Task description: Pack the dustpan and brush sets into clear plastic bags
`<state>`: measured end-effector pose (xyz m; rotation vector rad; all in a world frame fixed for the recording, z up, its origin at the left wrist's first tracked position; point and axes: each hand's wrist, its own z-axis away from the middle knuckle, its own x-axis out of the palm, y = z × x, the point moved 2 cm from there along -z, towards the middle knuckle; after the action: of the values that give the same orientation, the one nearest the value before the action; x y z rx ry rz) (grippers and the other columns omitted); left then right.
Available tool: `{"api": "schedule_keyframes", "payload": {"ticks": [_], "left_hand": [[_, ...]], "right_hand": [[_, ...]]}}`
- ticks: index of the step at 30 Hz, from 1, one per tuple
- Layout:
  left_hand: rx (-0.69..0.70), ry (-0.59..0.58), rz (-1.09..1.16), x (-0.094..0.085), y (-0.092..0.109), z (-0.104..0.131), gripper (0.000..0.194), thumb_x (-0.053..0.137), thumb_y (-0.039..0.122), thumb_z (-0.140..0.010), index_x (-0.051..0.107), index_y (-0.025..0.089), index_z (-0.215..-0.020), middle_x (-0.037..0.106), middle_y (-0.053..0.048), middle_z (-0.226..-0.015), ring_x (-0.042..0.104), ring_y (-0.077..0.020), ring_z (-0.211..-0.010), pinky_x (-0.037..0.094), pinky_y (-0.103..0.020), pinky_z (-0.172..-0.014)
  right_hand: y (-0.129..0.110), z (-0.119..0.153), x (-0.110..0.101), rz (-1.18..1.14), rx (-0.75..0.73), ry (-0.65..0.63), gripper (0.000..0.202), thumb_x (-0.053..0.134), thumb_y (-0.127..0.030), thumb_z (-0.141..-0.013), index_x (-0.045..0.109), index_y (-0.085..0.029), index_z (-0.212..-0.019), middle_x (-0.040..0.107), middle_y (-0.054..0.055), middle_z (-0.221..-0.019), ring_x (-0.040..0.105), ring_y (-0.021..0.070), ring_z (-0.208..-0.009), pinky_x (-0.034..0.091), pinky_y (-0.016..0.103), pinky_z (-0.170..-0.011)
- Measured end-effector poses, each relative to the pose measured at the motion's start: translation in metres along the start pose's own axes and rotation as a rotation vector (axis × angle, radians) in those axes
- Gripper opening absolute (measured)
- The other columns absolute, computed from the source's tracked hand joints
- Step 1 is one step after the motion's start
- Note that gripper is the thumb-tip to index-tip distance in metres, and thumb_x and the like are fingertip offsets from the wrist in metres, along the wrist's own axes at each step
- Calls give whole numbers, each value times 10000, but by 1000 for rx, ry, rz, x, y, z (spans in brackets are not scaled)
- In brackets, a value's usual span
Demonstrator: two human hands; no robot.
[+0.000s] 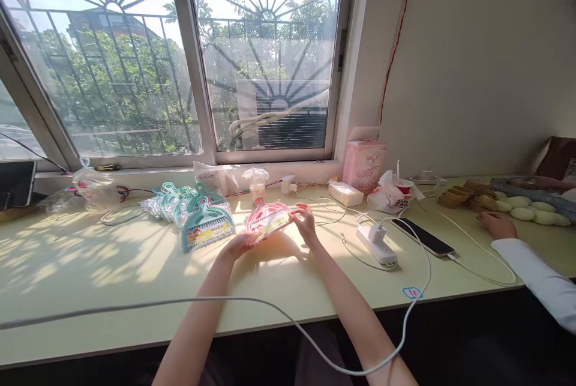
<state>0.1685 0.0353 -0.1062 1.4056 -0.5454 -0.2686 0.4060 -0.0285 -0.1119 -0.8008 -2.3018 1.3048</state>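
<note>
A pink dustpan-and-brush set (pixel 269 220) in clear wrapping is held slightly above the table, tilted. My left hand (pixel 240 244) grips its lower left edge. The fingers of my right hand (pixel 305 225) pinch its right edge. Just left of it, a wrapped teal dustpan set (pixel 207 227) with a yellow label lies on the table. Behind that set, several more teal sets (pixel 168 200) in clear wrapping are piled together.
A cup (pixel 256 185) stands behind the pink set. Right are a power strip (pixel 378 245), a phone (pixel 423 237) and a pink box (pixel 365 164). A white cable (pixel 252 299) hangs across the front. Another person's hand (pixel 497 226) is far right.
</note>
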Motion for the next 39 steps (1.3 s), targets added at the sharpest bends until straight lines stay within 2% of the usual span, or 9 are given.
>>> {"api": "schedule_keyframes", "payload": {"ticks": [3,8,12,18,23,27,29,36,39], "left_hand": [[-135,-32,-38,3,0,2,363,873,159,-699,807,199,-1054,772,-97,-792,567,-143,-509,434,-227,-398],[-140,-26,-56,0,3,5,367,876,192,-683,801,184,-1043,797,-127,-834,628,-172,-552,410,-224,-391],[-139,-51,-93,-1,1,6,255,909,214,-700,760,184,-904,785,-135,-812,709,-222,-647,443,-240,-435],[-124,-81,-102,-1,-1,5,398,973,262,-664,753,196,-989,791,-124,-817,738,-242,-676,472,-244,-449],[-21,-133,-86,2,4,5,837,952,470,-732,630,193,-1453,781,-184,-1146,784,-272,-849,626,-304,-589],[178,-99,-141,12,2,4,1426,1043,240,-562,217,317,-1722,614,-236,-1493,769,-247,-940,622,-248,-606],[227,-66,-143,17,-2,2,1525,1036,179,-538,112,343,-1740,586,-249,-1522,757,-212,-884,566,-184,-538],[184,226,-75,20,-5,-10,1078,853,199,-816,227,214,-1693,755,-125,-1157,714,-151,-612,596,-248,-499],[131,282,-64,19,-4,-9,729,785,119,-842,492,147,-1509,759,-68,-995,718,-144,-588,618,-254,-557]], "right_hand": [[2,5,5,-46,22,-25,207,781,-442,-764,735,-248,-708,683,120,-1269,607,339,-1283,542,487,-1018],[7,10,11,-136,102,-47,136,774,-371,-716,716,-250,-743,721,119,-1252,686,304,-1168,580,461,-986],[20,12,8,-275,306,-51,361,815,-265,-618,747,-267,-972,778,84,-1090,744,272,-976,623,468,-863],[29,11,6,-293,536,-261,167,854,-241,-620,691,-237,-658,721,50,-653,718,244,-653,631,432,-711],[26,9,1,-319,528,-145,171,854,-251,-637,685,-248,-661,706,43,-642,723,259,-686,626,441,-757],[30,8,-1,-411,520,-92,190,856,-236,-629,670,-245,-669,680,18,-631,726,256,-728,628,456,-830],[32,8,-2,-390,529,-58,187,846,-231,-619,668,-241,-673,695,18,-653,724,248,-714,634,459,-826],[30,6,9,-347,443,-70,257,838,-273,-614,734,-220,-843,770,25,-776,744,230,-741,663,422,-768],[25,6,10,-311,386,-124,337,836,-315,-661,745,-211,-969,798,45,-881,766,234,-814,671,423,-819]]}}
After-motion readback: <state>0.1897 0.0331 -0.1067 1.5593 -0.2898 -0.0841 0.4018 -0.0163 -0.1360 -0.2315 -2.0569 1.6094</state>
